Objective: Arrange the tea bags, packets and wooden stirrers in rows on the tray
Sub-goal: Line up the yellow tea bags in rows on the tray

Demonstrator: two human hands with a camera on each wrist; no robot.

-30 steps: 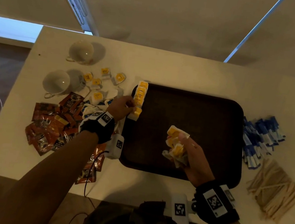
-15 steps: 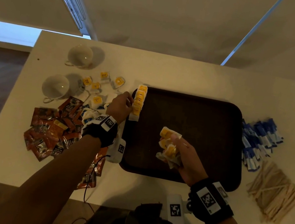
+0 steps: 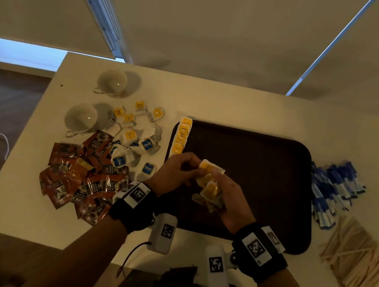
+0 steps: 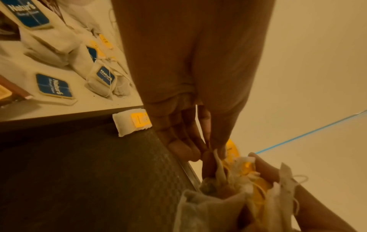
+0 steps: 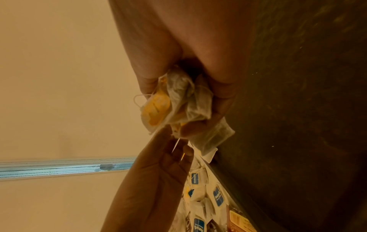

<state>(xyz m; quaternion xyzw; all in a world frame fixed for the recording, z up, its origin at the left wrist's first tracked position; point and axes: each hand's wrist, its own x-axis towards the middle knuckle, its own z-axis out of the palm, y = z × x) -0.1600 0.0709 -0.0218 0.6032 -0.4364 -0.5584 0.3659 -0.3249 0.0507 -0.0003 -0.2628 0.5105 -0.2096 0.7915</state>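
- Both hands meet over the tray (image 3: 264,178): right hand (image 3: 231,202) clutches a bunch of yellow tea bags (image 3: 211,190); left hand (image 3: 177,171) pinches one of the bunch.
- Beyond, a row (image 3: 181,135) of yellow bags lines the tray's left edge.
- Left: loose bags (image 3: 134,145), brown packets (image 3: 81,174).
- Right: stirrers (image 3: 354,259), blue packets (image 3: 333,188).

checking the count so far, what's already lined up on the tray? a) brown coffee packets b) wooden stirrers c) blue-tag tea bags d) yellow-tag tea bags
d: a single row of yellow-tag tea bags runs along the left edge of the tray, while the blue-tag tea bags and brown packets lie on the table to its left and the wooden stirrers lie to its right.
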